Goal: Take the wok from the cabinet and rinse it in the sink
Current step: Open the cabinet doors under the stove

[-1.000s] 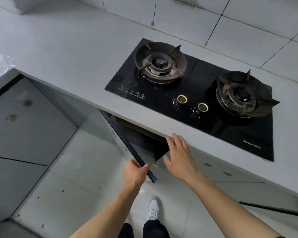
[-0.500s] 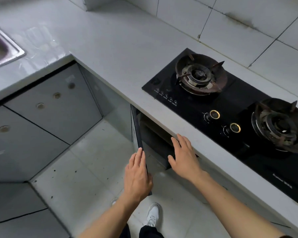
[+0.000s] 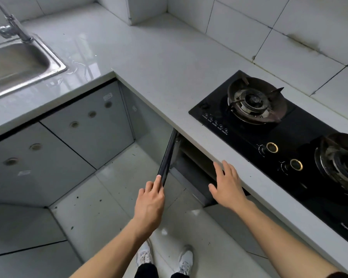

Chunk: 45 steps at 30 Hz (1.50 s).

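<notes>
Resting straight-fingered on the thin dark cabinet door (image 3: 167, 157), left hand (image 3: 150, 199); right hand (image 3: 227, 187) hovers spread.

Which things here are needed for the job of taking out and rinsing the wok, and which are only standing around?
Needed:
- cabinet door, swung open, left hand on its edge
- open cabinet; no wok visible inside
- right hand, fingers straight, at the opening
- sink
- faucet

Not needed:
- gas stove
- closed cabinet doors
</notes>
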### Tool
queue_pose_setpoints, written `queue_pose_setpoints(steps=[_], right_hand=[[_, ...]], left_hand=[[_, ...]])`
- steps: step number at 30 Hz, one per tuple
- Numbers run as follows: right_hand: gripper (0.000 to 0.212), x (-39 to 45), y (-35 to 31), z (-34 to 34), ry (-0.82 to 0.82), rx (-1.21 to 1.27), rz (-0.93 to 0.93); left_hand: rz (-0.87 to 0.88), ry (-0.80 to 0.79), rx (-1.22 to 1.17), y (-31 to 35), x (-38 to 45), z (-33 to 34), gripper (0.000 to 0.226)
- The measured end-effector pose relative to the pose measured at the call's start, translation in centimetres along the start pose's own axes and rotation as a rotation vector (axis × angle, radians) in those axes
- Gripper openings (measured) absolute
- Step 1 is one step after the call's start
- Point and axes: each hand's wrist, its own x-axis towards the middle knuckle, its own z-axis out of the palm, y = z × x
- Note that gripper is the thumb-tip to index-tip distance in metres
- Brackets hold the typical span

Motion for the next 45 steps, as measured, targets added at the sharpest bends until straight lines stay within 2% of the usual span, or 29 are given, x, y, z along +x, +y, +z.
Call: queue_pose_setpoints(steps=[7,13,22,26,31,38,42,45], right_hand=[[0.08,0.2,-0.8,0.2,-0.001,-0.043,0.046],[0.078,0.1,-0.8,-0.2,-0.007,-0.04,0.056],[0.08,0.2,-0.9,-0.2,0.023,-0.045,0.058],[0.08,0.2,-1.1,0.0,0.039,-0.075,0.061],[0.077,0.2,-1.5,-0.2,0.046,-0.07,0.068],[0.076,-0.1,-0.9,-0.9,-0.028,0.015,0.098],[0.07,-1.7,-0.2,-1.8,-0.005,0.113,0.174],[0.067,-4.3,0.8,-2.4,0.023,0.145,0.248]], left_hand=[[0.025,0.018,0.131,-0.7,0.3,-1.9,0.06],[0.014,0.004,0.246,-1.3,0.7,-1.8,0.04],[-0.033,0.062,0.186,-7.4,3.1,-3.8,0.046],[-0.07,0.098,0.14,-9.1,4.1,-3.9,0.061],[-0.032,0.096,0.185,-8.6,3.5,-3.5,0.058],[-0.083,0.036,0.14,-8.1,4.2,-4.0,0.049],[-0.136,0.02,0.13,-7.1,5.1,-5.7,0.043],[-0.046,0.084,0.13,-4.8,5.7,-7.1,0.046]])
